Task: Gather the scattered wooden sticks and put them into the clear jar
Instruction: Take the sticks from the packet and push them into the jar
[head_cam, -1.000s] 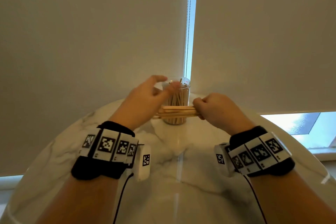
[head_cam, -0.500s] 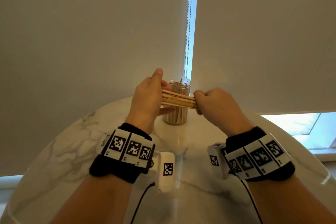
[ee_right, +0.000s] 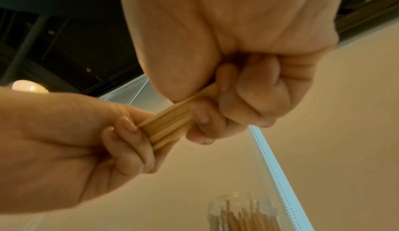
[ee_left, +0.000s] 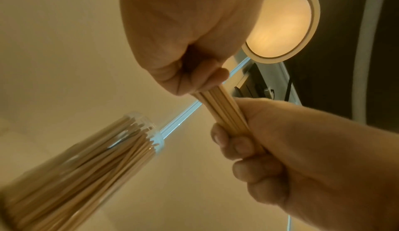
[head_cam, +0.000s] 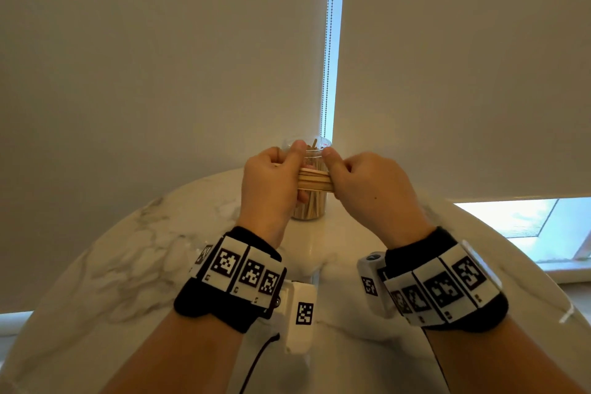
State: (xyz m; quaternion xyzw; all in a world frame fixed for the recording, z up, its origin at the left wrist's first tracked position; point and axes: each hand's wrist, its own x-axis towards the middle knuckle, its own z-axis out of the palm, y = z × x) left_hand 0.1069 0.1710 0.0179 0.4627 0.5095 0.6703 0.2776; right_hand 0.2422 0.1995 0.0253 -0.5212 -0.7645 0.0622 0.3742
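A bundle of wooden sticks (head_cam: 315, 180) lies roughly level between my two hands, just in front of the clear jar (head_cam: 309, 208). My left hand (head_cam: 275, 176) grips the bundle's left end with curled fingers, and my right hand (head_cam: 358, 179) grips the right end. The left wrist view shows the bundle (ee_left: 224, 110) held by both fists, with the jar (ee_left: 90, 163) packed with sticks below left. In the right wrist view the bundle (ee_right: 170, 125) spans both hands above the jar (ee_right: 241, 216). The jar stands upright on the marble table (head_cam: 128, 281).
The round white marble table ends close behind the jar, against pale roller blinds (head_cam: 160, 57) with a bead chain (head_cam: 327, 41) hanging in the gap. A bright window strip (head_cam: 527, 221) lies at the right. A round ceiling lamp (ee_left: 280, 21) shows overhead.
My left hand has closed round the left end of the bundle, having been open beside it earlier. Both hands have come closer together and the bundle sits slightly higher before the jar.
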